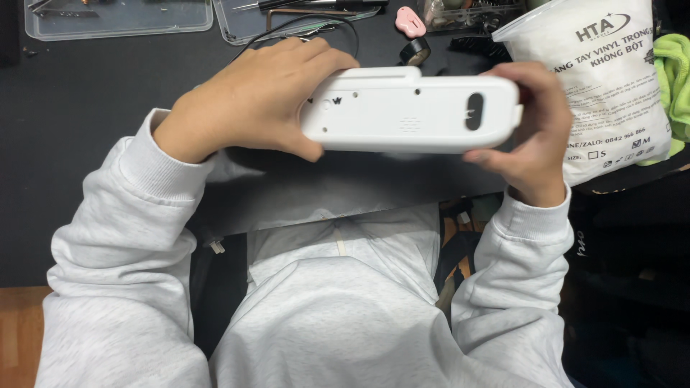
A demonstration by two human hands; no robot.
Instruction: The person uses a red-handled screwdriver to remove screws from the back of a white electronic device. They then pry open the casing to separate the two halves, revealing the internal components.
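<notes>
So a long white plastic casing (411, 109) is being held up over the dark work mat (86, 108), flat side facing the camera, with an oval slot near its right end and a few small holes along it; it's gripped at both ends. The left hand (251, 100) is wrapped over the left end, fingers curled across the top edge and thumb pressed underneath; the right hand (532, 133) is clamped around the right end, thumb below, fingers hidden behind. Just right of that, a white plastic bag (611, 79) is propped up with a green cloth (674, 72) beside it. Further back, clear trays (122, 18), a small pink thing (410, 21) and a roll of black tape (415, 50) can be seen.
</notes>
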